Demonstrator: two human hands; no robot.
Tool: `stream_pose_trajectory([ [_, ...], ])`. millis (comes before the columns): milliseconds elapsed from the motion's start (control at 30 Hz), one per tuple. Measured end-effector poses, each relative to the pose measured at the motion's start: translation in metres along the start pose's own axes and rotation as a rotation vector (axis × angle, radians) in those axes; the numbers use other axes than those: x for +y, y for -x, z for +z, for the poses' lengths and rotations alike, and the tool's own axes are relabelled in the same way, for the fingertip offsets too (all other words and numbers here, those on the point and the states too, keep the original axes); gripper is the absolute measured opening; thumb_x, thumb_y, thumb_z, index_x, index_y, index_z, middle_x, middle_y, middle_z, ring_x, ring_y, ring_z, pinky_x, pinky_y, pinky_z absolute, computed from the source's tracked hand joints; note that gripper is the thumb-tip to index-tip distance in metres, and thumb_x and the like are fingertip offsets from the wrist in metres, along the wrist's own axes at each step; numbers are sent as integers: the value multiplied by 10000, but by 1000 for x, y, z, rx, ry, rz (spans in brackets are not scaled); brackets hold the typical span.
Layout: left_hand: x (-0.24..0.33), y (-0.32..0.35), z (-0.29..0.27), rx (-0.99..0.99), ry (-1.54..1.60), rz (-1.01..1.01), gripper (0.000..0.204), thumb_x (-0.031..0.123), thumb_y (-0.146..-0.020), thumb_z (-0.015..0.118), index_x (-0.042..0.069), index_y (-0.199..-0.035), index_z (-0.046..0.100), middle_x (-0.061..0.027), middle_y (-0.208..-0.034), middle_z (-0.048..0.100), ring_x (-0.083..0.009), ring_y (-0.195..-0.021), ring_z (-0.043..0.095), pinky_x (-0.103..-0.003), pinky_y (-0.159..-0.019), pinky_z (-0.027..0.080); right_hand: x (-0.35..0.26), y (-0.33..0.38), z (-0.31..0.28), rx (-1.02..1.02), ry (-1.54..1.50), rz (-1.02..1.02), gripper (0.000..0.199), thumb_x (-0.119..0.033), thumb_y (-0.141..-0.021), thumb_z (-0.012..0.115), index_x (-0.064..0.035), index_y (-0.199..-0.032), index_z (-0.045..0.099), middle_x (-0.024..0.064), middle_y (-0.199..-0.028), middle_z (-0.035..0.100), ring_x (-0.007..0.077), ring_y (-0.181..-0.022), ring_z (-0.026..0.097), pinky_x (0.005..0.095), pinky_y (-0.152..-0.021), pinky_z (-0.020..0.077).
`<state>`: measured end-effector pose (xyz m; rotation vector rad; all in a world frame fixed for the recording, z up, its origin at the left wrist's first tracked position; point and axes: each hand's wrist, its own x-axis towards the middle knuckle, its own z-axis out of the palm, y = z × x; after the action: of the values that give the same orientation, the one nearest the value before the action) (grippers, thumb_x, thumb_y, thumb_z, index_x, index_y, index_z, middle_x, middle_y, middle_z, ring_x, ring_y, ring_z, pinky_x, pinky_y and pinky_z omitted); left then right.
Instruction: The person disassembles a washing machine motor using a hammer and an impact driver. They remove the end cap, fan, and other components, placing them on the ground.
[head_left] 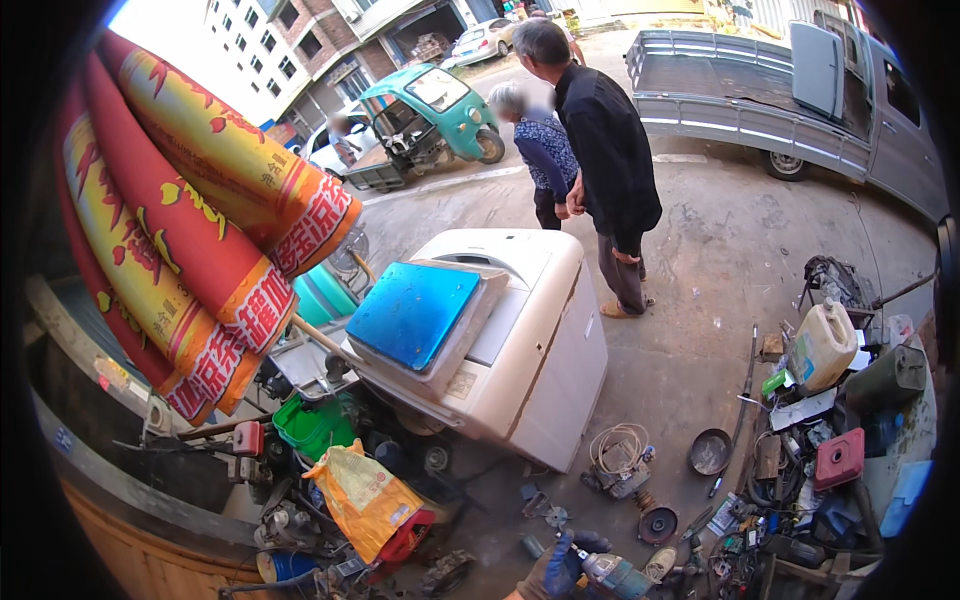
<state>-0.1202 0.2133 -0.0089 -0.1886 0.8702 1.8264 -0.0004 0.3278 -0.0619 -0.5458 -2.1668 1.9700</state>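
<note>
Washer (545,350): cream-white. Panel (412,312) on top: bright blue. Rolled banners (190,220): red and yellow with flame pattern. Basin (312,428): green. Sack (362,497): yellow-orange. Glove (556,572): grey-blue. Jug (822,345): pale yellow. Three-wheeler (430,110): teal.

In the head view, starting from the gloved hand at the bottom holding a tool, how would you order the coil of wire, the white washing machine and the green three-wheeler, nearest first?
From the gloved hand:
1. Coil of wire, just above on the ground.
2. White washing machine, middle, tilted.
3. Green three-wheeler, far up the street.
</note>
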Motion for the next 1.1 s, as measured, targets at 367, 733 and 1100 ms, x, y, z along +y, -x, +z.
stream_pose_trajectory([
  [367, -5, -28, -5, 39, 319, 73, 433, 384, -1049, 501, 35, -1303, 546, -151, -1125, 677, -330, -1063, 653, -508, -996, 507, -46, -1, -38, -31, 25, -27, 497, -224, -898, 642, -34, -1336, 504, 60, -976, 538, 208, -881, 544, 336, -798, 467],
  [733, -25, -35, 65, 89, 321, -46, 447, 423, -1056, 460, -2, -1173, 537, -116, -859, 612, -293, -833, 623, -483, -899, 537, -55, 18, -82, -64, 9, -57, 528, -249, -901, 628, -52, -1371, 489, 78, -1078, 535, 231, -980, 532, 347, -869, 449],
  [1100, -72, -49, 70, 274, -94, -19, 300, 260, -1066, 479, 37, -1265, 512, -178, -1008, 691, -316, -933, 694, -458, -854, 587, -63, 31, -114, -56, 27, -93, 558, -273, -905, 613, -70, -1406, 475, 96, -1180, 532, 254, -1078, 521, 358, -940, 432],
])
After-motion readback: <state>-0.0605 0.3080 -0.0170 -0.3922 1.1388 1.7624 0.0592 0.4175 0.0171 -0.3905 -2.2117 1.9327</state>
